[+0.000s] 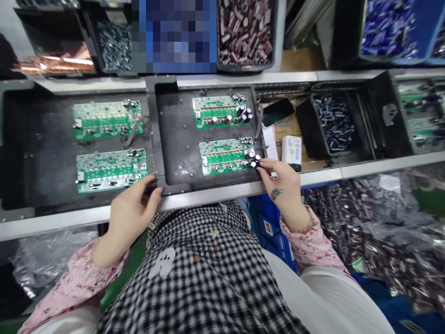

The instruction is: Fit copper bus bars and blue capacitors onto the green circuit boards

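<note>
My right hand [284, 188] pinches a dark, pale-topped capacitor [256, 160] at the right end of the lower green circuit board [219, 162]. Other capacitors of that kind stand close by on the same end. Whether the pinched one is seated cannot be made out. Above it, the upper circuit board [208, 113] bears several dark and brown capacitors. Both boards lie in a black tray [174, 139]. On the left, my left hand [130, 211] has its thumb and fingers closed on the corner of the neighbouring black tray [45, 139], beside another green board [104, 169].
Behind the line stand bins of brown capacitors [243, 32], blue capacitors [387, 28] and small dark parts [114, 44]. To the right are a black bin of dark parts [335, 123] and a white box [291, 150]. A metal rail [215, 192] runs along the front.
</note>
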A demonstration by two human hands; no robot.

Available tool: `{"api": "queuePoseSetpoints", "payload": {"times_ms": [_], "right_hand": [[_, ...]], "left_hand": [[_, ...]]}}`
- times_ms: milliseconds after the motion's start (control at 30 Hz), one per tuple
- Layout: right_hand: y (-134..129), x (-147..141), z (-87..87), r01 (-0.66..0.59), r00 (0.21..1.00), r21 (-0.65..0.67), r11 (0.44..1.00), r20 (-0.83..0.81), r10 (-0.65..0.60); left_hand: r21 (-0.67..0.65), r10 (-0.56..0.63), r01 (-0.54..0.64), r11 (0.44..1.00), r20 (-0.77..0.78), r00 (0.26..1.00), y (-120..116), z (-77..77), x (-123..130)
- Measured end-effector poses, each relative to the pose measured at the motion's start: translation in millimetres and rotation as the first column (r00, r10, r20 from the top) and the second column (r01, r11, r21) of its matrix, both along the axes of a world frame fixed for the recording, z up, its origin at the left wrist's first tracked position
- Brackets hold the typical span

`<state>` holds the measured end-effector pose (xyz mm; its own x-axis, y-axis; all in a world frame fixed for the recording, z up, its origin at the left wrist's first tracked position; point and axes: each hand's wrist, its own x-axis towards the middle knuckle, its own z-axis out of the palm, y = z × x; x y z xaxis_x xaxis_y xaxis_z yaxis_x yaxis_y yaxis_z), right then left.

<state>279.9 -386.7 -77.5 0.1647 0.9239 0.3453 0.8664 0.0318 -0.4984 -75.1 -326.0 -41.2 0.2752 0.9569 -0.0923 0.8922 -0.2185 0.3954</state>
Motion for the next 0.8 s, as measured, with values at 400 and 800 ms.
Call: {"api": "queuePoseSetpoints", "payload": {"times_ms": [400, 800], "right_hand": [[-4, -13, 27.6, 0.044, 0.983, 0.085, 0.995, 0.176, -0.059], [-2, 25, 16.3, 0.225, 0.927, 0.042, 0.973, 0.299, -0.227]], "left_hand": [[-0.231, -0.266, 0.395, 0.889, 0.440, 0.858, -2, -8.6, 78], [0.197, -0.544, 0.522, 0.830, 0.077, 0.835, 31, 9.7, -3]]}}
